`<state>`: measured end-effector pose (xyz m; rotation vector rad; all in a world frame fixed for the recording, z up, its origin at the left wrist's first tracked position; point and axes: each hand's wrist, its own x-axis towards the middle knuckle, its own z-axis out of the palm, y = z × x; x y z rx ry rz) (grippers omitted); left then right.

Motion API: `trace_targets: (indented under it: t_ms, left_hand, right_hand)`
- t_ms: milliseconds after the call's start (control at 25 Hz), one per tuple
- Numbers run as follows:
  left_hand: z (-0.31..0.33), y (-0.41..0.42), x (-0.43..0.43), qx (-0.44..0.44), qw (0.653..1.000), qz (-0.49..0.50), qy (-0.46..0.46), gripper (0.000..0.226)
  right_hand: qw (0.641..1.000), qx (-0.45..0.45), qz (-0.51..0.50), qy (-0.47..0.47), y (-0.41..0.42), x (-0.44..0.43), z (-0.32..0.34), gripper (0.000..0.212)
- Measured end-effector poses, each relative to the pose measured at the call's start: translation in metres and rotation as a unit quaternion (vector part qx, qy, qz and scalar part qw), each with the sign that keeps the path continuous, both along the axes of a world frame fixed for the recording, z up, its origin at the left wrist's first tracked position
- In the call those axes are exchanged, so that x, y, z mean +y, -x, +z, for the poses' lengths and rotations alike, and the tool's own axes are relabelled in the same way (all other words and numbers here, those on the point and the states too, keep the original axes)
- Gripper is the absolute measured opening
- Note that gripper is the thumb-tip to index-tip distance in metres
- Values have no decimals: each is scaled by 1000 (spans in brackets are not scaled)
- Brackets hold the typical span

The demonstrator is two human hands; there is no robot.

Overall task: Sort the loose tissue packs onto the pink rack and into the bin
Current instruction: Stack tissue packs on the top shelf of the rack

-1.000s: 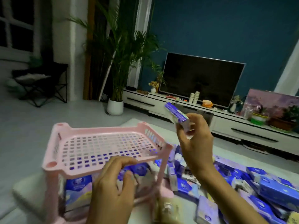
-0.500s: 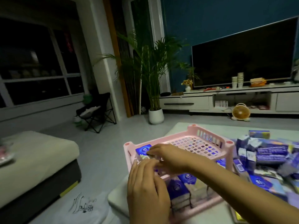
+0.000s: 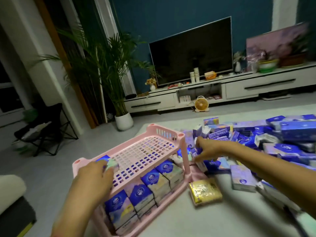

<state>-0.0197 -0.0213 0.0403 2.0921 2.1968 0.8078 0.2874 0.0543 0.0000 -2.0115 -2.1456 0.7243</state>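
The right grip [image 3: 207, 149] reaches into the heap of loose blue-and-lilac tissue packs [image 3: 273, 135] at right centre. Its thumb and fingers bracket a small blue pack [image 3: 194, 151], seemingly on end, just beside the pink plastic two-tier rack [image 3: 147, 151]; blur hides whether it is grasped. The open top tier lies frame-left, past a raised rim, so a lift comes first. The left grip [image 3: 95, 175] rests released on a blue-and-mint pack [image 3: 106, 162] in the tier's near corner.

Rack [image 3: 130, 156] sits left of the loose packs [image 3: 273, 139] — more packs [image 3: 153, 183] stand inside it.
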Motion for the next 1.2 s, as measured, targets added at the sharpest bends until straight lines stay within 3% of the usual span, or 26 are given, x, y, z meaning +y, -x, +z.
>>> trace_targets:
  t_ms: [120,200,320,440,520,560,720,880,1040,1200]
  left_hand:
    - [3,-2,-3,-26,999,-6,-17,29]
    - [5,-3,-6,-25,999,-2,-31,34]
    - [0,-1,-4,35,999,-17,16,40]
    - [-5,-6,-7,123,992,-20,22,31]
    - [-4,-12,-11,175,984,-17,19,37]
    - [-3,-13,-12,189,981,-19,24,39]
    - [1,-12,-16,237,970,-6,45,37]
    - [2,-11,-20,274,960,8,58,34]
    - [3,-16,-22,297,953,26,45,33]
    - [5,-12,-22,241,968,43,64,30]
  right_hand:
    - [988,-103,41,-106,14,1,-29,40]
    - [984,-99,29,-148,10,8,-34,31]
    - [973,26,-88,-212,-8,20,-8,30]
    - [879,195,-213,-378,-3,16,35,31]
    - [832,239,-174,-469,26,6,53,31]
    - [828,244,-117,-491,48,0,58,29]
    - [861,155,91,-476,140,-17,47,19]
    - [917,90,122,-370,174,4,38,26]
    - [949,103,213,-208,167,9,36,41]
    - [942,79,219,-243,171,10,36,39]
